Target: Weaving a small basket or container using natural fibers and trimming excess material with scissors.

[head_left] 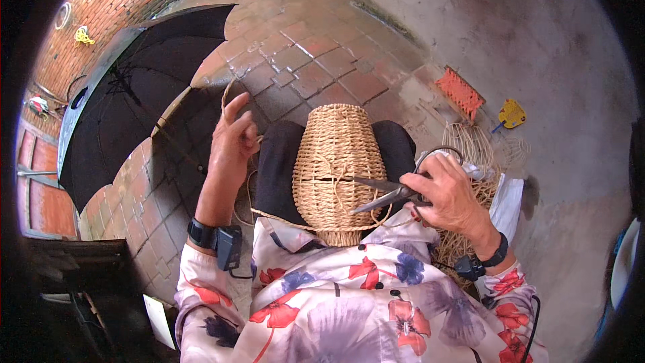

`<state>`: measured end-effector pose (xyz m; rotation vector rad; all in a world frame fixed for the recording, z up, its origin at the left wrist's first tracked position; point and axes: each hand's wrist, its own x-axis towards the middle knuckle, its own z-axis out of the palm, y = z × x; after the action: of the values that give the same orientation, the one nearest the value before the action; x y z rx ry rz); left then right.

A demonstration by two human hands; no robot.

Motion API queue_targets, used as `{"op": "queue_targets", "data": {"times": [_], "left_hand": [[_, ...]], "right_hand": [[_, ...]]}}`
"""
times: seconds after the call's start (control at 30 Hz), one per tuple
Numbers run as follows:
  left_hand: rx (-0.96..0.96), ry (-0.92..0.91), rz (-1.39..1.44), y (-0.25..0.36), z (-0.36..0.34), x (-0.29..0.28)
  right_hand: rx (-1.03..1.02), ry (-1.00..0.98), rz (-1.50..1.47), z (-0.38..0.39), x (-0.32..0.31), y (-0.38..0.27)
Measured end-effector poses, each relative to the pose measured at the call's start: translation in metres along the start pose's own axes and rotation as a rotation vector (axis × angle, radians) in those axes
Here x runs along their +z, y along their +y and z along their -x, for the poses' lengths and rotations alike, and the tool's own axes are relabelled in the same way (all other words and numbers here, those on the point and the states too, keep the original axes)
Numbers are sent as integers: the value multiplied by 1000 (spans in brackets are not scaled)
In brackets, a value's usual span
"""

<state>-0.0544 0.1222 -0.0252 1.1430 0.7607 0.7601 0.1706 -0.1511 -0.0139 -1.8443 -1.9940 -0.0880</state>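
The red-brown paved floor [316, 81] runs ahead, bounded on the right by a grey concrete wall [504, 27]. An open black fabric umbrella [161, 60] stands at left, its near edge beside the left forearm. A tapered tan woven-straw basket [336, 141] sits between the knees, narrow end away, near end against the shirt. A loose pile of tan straw cord [460, 245] lies beside the right wrist. Left hand [235, 136]: raised, apart from the basket, index finger extended, other fingers curled; whether it pinches the thin tan strand [226, 94] at its index finger cannot be told. Right hand [447, 191]: palm down, fingers wrapped around the handles of dark metal scissors [396, 195], blades parted, pointing left over the basket's right side.
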Motion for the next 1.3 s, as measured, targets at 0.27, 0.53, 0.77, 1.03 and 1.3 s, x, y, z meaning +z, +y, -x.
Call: {"op": "queue_targets", "data": {"times": [0.27,0.53,0.77,1.03,1.3], "left_hand": [[-74,-130,60,-20,2,-23],[-109,-321,-102,-27,9,3],[-9,-620,-533,-28,11,34],[68,-623,-593,-33,7,32],[83,-627,-567,-33,5,32]], "right_hand": [[-68,13,31,-29,24,-18],[-115,-32,87,-39,20,-25],[-128,-92,-36,-33,20,-25],[-18,-147,-74,-21,9,-15],[-44,-98,-55,-29,12,-21]]}}
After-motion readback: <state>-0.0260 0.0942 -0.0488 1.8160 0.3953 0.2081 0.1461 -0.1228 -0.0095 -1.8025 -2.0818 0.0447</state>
